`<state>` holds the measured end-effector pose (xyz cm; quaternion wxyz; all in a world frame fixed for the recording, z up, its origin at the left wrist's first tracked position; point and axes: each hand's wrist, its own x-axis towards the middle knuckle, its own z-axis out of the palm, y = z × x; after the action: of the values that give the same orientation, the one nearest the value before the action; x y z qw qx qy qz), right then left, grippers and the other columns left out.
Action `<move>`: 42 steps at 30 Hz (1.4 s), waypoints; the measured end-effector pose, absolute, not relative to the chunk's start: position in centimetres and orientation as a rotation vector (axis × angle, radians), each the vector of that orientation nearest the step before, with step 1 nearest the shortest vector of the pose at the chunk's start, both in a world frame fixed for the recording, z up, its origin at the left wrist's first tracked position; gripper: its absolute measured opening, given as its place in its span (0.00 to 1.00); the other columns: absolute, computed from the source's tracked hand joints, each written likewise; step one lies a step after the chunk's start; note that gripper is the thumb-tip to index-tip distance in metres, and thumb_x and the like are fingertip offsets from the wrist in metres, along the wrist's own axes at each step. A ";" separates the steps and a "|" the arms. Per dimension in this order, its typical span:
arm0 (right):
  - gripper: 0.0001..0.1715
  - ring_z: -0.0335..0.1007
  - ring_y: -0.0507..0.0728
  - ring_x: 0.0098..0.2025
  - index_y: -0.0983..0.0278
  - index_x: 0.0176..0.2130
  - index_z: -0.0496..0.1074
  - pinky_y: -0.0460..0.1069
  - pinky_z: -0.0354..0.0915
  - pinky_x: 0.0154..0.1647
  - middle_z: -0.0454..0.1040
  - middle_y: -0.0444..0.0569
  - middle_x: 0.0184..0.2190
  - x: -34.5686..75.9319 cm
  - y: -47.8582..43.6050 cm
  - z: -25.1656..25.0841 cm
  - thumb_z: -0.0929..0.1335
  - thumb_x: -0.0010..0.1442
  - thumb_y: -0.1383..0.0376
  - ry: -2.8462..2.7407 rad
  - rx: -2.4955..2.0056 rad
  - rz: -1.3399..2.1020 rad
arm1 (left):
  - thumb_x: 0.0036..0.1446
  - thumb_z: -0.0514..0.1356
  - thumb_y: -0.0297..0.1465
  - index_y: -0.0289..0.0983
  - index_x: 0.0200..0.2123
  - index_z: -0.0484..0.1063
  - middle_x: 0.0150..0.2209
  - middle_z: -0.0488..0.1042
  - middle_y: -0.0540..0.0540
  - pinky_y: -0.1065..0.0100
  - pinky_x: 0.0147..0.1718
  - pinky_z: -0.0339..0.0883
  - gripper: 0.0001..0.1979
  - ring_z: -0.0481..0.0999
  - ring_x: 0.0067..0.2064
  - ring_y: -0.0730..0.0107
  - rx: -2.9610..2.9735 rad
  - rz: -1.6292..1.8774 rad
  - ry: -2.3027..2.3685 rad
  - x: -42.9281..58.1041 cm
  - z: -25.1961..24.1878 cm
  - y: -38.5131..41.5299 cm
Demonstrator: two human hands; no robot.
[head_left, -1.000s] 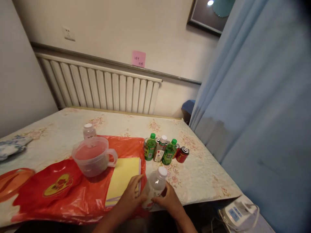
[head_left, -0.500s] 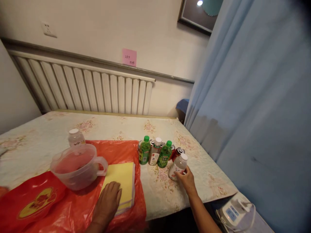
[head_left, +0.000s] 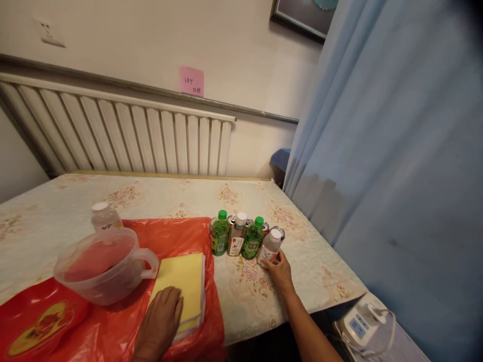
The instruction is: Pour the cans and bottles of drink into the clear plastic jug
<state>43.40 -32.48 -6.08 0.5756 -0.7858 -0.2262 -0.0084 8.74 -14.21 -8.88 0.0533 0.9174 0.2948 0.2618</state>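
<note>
My right hand (head_left: 278, 271) is closed around the lower part of a clear plastic bottle (head_left: 270, 247) with a white cap, which stands at the right end of a row. Beside it are a green bottle (head_left: 252, 240), a white-capped bottle (head_left: 237, 236) with a white label, and another green bottle (head_left: 220, 234). Drink cans (head_left: 279, 232) stand behind them, partly hidden. My left hand (head_left: 161, 314) rests flat on folded yellow cloths (head_left: 184, 281), fingers stretched out. Under the cloths lies a red plastic sheet (head_left: 177, 229).
A clear plastic jug (head_left: 101, 281) with a handle stands on the red sheet, with a white-capped jar (head_left: 105, 217) behind it. A red tray (head_left: 41, 322) lies at the left. Beyond the table's right edge sit a power strip (head_left: 360, 324) and a blue curtain (head_left: 396, 176).
My right hand has moved the clear bottle left and back, close against the green bottle and in front of the cans. My left hand stays on the cloths. The view has shifted slightly right.
</note>
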 end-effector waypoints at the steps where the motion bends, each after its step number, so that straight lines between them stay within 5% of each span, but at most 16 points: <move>1: 0.30 0.76 0.61 0.36 0.64 0.44 0.72 0.53 0.72 0.36 0.80 0.50 0.36 43.3 -32.6 -6.5 0.74 0.40 0.56 -0.534 -1.836 -0.016 | 0.66 0.50 0.35 0.38 0.41 0.70 0.39 0.74 0.43 0.56 0.46 0.66 0.11 0.72 0.42 0.58 2.788 0.796 0.895 8.7 -8.9 -14.2; 15: 0.25 0.72 0.60 0.37 0.63 0.38 0.73 0.51 0.67 0.37 0.78 0.50 0.34 43.1 -32.9 -8.7 0.73 0.44 0.51 -0.581 -1.902 -0.121 | 0.65 0.50 0.37 0.38 0.43 0.70 0.41 0.74 0.42 0.55 0.47 0.67 0.12 0.73 0.44 0.57 2.809 0.828 0.900 8.7 -8.9 -14.2; 30: 0.31 0.71 0.63 0.43 0.66 0.48 0.71 0.53 0.66 0.45 0.77 0.56 0.42 43.6 -32.4 -9.9 0.72 0.48 0.52 -0.612 -1.978 -0.216 | 0.65 0.51 0.39 0.39 0.42 0.70 0.41 0.75 0.43 0.55 0.46 0.67 0.12 0.74 0.44 0.57 2.793 0.829 0.886 8.6 -9.4 -13.7; 42: 0.28 0.72 0.63 0.43 0.65 0.46 0.72 0.53 0.65 0.46 0.77 0.56 0.41 43.5 -32.3 -9.5 0.72 0.50 0.51 -0.634 -2.013 -0.257 | 0.65 0.50 0.39 0.38 0.42 0.70 0.41 0.75 0.42 0.55 0.47 0.67 0.13 0.74 0.43 0.57 2.811 0.829 0.889 8.8 -8.9 -14.1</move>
<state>43.52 -32.25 -9.50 0.4861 -0.8274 -0.2607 -0.1057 8.78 -14.12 -8.86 0.0396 0.9171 0.2901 0.2705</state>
